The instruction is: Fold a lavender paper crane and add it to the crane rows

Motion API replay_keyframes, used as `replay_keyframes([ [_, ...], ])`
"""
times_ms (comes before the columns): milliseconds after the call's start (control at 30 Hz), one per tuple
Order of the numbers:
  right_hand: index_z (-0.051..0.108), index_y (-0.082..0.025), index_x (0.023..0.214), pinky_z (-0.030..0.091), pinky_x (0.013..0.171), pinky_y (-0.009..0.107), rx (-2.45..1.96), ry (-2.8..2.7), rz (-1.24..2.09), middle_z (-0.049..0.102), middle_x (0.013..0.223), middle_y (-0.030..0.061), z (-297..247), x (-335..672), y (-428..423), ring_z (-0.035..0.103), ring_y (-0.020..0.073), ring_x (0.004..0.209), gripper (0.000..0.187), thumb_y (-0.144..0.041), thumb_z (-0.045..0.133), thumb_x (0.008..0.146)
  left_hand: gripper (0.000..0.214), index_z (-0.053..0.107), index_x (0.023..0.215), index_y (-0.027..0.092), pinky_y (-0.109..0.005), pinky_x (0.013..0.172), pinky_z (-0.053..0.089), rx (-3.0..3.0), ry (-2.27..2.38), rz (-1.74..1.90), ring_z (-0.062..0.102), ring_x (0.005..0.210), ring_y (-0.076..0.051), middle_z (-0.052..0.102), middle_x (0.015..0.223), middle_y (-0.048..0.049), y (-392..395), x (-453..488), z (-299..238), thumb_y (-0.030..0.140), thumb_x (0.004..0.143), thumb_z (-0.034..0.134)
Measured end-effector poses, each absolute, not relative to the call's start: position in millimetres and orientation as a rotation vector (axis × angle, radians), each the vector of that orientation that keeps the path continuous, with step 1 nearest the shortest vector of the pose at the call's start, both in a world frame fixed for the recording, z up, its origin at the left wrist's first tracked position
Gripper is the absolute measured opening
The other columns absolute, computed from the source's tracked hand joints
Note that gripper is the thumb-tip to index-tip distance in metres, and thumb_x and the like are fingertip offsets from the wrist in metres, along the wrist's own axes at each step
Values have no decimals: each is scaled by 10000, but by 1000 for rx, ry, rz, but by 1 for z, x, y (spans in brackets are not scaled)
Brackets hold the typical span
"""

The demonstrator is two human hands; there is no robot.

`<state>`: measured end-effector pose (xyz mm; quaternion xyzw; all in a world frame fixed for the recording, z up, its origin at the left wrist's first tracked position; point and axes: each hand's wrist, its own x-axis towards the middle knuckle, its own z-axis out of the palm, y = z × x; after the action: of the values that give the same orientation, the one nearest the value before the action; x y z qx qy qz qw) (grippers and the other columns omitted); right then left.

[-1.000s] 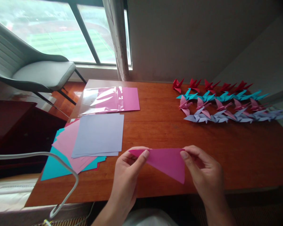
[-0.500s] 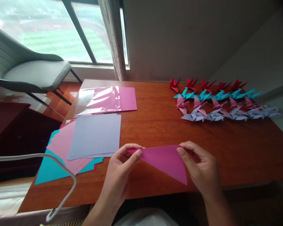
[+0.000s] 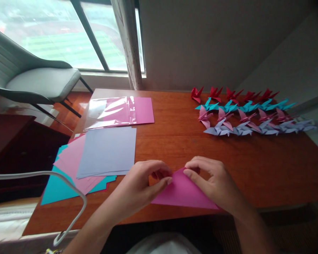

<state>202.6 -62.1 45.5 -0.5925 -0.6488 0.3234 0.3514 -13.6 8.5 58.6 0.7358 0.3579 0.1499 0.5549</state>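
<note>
A magenta sheet of origami paper (image 3: 181, 194), folded to a triangle, lies low over the table's front edge with its long side towards me. My right hand (image 3: 213, 178) pinches it at the top corner between thumb and forefinger. My left hand (image 3: 151, 180) has its thumb and fingertips closed on the upper left edge, close to the right fingertips. Part of the paper's left side is hidden behind my left hand.
Left of my hands lie lavender sheets (image 3: 108, 151) over pink (image 3: 69, 155) and turquoise sheets (image 3: 55, 187). Behind them is a clear plastic sleeve (image 3: 108, 113) with magenta paper. Rows of folded cranes (image 3: 241, 130) stand back right. A white cable (image 3: 81, 208) loops at left.
The triangle has turned so its long side faces me and its corner points away. Both hands have moved closer together, with the right going left along the paper.
</note>
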Motion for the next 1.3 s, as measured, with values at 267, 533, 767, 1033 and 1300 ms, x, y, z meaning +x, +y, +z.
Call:
replay_keyframes([
  [267, 675, -202, 800, 451, 667, 246, -1469, -1765, 879, 674, 745, -18, 53, 200, -46, 611, 126, 699, 119, -194, 631, 910, 128, 738, 838, 189, -215, 587, 412, 1781, 852, 370, 579, 634, -130, 700, 728, -4, 15, 8, 53, 160, 851, 614],
  [533, 694, -204, 822, 478, 677, 252, -1509, -1697, 929, 704, 777, 1, 51, 202, -41, 642, 147, 727, 113, -241, 627, 906, 143, 743, 805, 179, -219, 595, 419, 1704, 860, 500, 579, 633, -138, 714, 723, -29, 17, 10, 47, 207, 867, 617],
  [767, 698, -206, 814, 476, 666, 251, -1551, -1701, 909, 709, 780, -2, 49, 210, -38, 642, 148, 723, 116, -227, 622, 899, 160, 732, 823, 170, -227, 615, 425, 1708, 893, 497, 582, 663, -145, 708, 739, -35, 23, 11, 42, 244, 886, 605],
  [1033, 692, -209, 810, 484, 693, 267, -1572, -1698, 878, 723, 801, 7, 47, 211, -37, 662, 162, 748, 136, -237, 610, 915, 155, 720, 800, 174, -225, 614, 413, 1680, 915, 509, 556, 655, -141, 691, 727, -29, 26, 13, 40, 252, 877, 611],
  [1300, 699, -207, 820, 476, 688, 273, -1598, -1820, 776, 739, 824, 13, 32, 219, -15, 656, 157, 746, 142, -228, 595, 915, 139, 730, 775, 176, -212, 570, 379, 1848, 924, 492, 550, 616, -131, 675, 682, -14, 49, 20, 27, 237, 837, 622],
])
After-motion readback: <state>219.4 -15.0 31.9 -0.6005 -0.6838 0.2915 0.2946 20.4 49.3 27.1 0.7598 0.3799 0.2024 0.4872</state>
